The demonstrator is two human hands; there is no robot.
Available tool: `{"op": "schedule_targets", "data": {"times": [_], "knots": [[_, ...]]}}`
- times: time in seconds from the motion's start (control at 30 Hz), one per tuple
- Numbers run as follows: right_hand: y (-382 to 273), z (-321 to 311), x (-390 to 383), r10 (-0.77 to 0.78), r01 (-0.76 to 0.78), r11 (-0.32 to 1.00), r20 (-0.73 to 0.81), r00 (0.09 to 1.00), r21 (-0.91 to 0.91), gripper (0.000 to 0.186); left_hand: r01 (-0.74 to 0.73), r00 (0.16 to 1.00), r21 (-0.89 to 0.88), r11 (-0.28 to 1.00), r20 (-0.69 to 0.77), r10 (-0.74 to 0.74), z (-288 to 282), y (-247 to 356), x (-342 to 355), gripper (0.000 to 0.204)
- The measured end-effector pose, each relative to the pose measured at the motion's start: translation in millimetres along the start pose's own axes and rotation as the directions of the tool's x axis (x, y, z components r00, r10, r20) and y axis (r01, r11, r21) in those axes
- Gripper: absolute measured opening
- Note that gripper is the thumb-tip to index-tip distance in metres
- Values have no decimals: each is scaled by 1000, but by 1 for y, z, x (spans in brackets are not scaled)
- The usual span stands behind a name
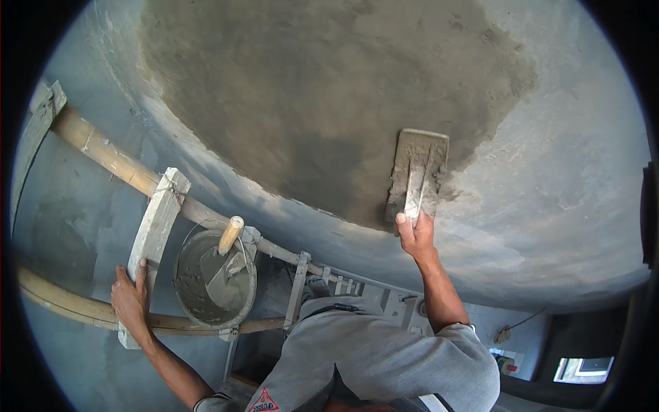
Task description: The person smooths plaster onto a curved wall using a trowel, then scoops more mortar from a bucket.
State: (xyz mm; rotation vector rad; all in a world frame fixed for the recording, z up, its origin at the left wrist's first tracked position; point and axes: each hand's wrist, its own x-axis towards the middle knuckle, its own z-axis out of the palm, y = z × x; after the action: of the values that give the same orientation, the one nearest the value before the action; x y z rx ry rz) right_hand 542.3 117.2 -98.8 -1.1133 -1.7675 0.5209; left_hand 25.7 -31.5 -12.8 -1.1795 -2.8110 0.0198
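Note:
My right hand is closed round the handle of a rectangular plastering trowel, its plate caked with wet mortar. The trowel lies against the wall, at the lower right edge of a dark patch of wet plaster. On the left, my left hand grips a pale wooden rung of a bamboo ladder. Right of that hand, a bucket of grey mortar hangs on the ladder. A pointing trowel with a wooden handle rests in the bucket, its blade on the mortar.
Lighter, drier wall surrounds the wet patch. Further rungs run down the ladder past my body. Another rung is at the far left. A small bright window shows at the lower right, near a dangling cord.

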Motion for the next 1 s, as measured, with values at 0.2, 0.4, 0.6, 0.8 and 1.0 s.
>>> {"op": "schedule_targets", "data": {"times": [0.2, 0.4, 0.6, 0.8, 1.0], "knots": [[28, 101, 18, 190, -79, 957, 399, 897, -279, 34, -56, 989, -55, 997, -137, 48, -2, -7, -7, 76], [64, 64, -34, 25, 3, 988, 175, 984, -157, 28, 1, 996, -22, 1000, -94, -3, -3, 2, -9, 68], [-38, 140, 79, 26, -28, 1000, 290, 957, 2, 40, -35, 996, -64, 997, -89, 29, -4, -1, -7, 72], [58, 148, -20, 99, 2, 966, 375, 922, -260, 40, -7, 998, -82, 997, -64, 2, -7, -6, -9, 75], [-76, 133, 91, 35, -76, 987, 266, 963, 145, 30, 7, 999, -74, 997, -53, -11, -8, 2, -8, 74]]}}
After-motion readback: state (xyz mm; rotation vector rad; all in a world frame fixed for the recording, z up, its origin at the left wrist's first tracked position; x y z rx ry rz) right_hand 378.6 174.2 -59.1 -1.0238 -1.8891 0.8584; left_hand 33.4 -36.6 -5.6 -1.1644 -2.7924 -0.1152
